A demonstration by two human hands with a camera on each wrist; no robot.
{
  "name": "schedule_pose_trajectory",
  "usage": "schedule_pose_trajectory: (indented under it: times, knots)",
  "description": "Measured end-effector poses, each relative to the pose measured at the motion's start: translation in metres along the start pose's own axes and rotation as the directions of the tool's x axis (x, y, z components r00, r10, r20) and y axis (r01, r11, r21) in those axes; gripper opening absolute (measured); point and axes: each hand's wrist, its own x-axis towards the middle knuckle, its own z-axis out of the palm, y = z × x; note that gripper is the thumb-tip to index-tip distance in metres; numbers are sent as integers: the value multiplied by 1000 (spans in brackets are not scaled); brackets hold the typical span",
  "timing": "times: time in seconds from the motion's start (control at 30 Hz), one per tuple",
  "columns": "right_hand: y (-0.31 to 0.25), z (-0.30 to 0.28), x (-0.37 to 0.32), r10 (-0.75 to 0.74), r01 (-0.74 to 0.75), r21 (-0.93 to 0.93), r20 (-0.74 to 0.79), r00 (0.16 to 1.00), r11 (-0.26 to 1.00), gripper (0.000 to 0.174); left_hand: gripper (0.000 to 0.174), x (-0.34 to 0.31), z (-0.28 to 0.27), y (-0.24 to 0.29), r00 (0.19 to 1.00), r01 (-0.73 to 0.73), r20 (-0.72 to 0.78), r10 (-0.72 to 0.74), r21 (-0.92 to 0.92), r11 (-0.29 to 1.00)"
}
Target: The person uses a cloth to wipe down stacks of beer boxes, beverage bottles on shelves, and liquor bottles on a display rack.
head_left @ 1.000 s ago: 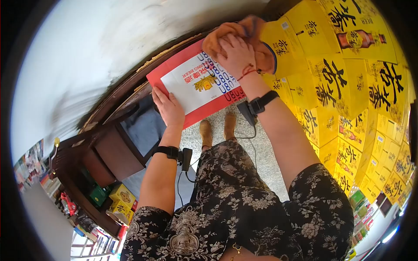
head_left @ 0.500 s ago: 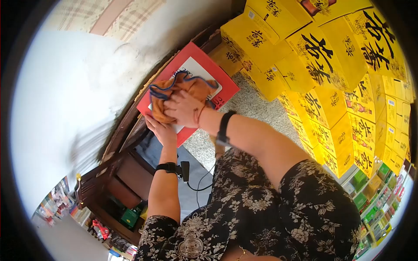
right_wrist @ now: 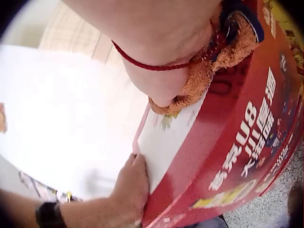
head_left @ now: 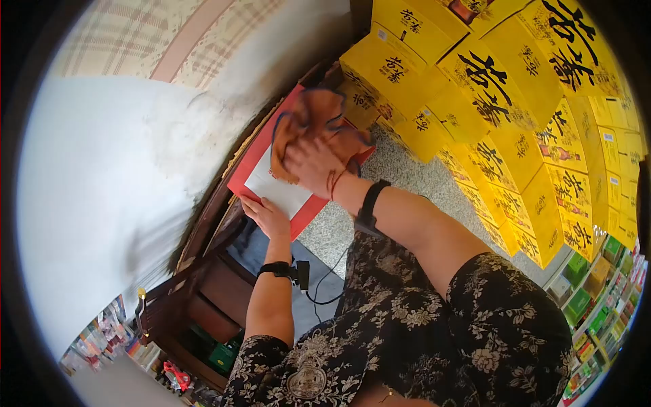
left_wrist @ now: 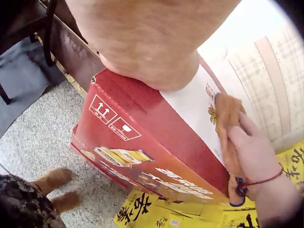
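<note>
A red beer carton [head_left: 311,211] with a white panel on top stands against the wall. My right hand [head_left: 312,165] presses an orange cloth [head_left: 317,112] with dark blue edging onto the carton's top, its fingers laid out over the bunched fabric. In the left wrist view, the cloth [left_wrist: 230,114] lies across the white panel near the carton's far end. At the near corner of the top, my left hand [head_left: 269,218] rests on the edge, fingers extended. The right wrist view shows this left hand [right_wrist: 133,183] flat beside the white panel.
Yellow beer cartons [head_left: 502,88] are stacked high along the right side. A stained white wall [head_left: 102,176] rises to the left. Dark wooden furniture [head_left: 220,295] stands at lower left, and shelves of goods [head_left: 600,298] are at lower right.
The right hand swept the cloth from the carton's far end to the near end beside the left hand, then part of the way back. The left hand stayed at the near corner.
</note>
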Motion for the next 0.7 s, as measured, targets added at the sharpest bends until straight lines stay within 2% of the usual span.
schedule_pose_trajectory:
  times: [0.03,0.07,0.1,0.2,0.23,0.3,0.37,0.43,0.5,0.57,0.6,0.63,0.67,0.7]
  knots:
    - [-10,13,-6,-93,92,-34,-25,995,995,37,59,3,1,2,1000,-11,2,11,-8,1000]
    - [-17,17,-15,-148,149,0,-118,982,989,36,59,3,0,4,1000,12,11,-12,-15,1000]
    - [-19,15,-22,-144,145,-1,-113,983,989,36,60,-1,-3,4,999,44,25,-43,-15,999]
    - [-8,17,-36,-350,364,79,-145,925,928,29,60,-3,-5,5,999,31,33,-29,-74,997]
    - [1,15,-41,-351,364,78,-146,925,928,29,60,-2,-4,2,999,30,32,-28,-74,997]
    - [22,5,-51,-250,261,59,-146,957,964,24,60,-1,0,-3,1000,11,12,-10,-72,997]
    - [52,-32,-55,-47,48,16,-55,997,999,24,60,-2,-5,4,999,28,25,-26,-90,996]
    - [93,-54,-65,228,-207,194,-95,969,959,25,59,-2,-5,6,998,50,37,-46,-106,993]
    - [160,-16,-78,332,-178,392,-369,868,902,27,59,-1,-4,4,997,64,47,-59,-101,993]
    - [203,-20,-74,424,-206,463,-435,794,862,28,59,-2,-6,0,997,70,47,-65,-114,991]
    - [220,-20,-60,422,-202,468,-433,797,860,28,59,-1,-7,-6,999,26,42,-23,-69,997]
    - [238,-22,-42,414,-175,450,-513,752,876,29,59,1,-5,-2,999,-21,33,22,-29,999]
    - [249,-19,-30,417,-163,439,-579,701,883,29,59,0,-5,0,998,30,52,-26,-73,997]
    - [254,-21,-18,432,-170,454,-572,698,875,29,59,-2,-11,-4,998,26,60,-22,-58,998]
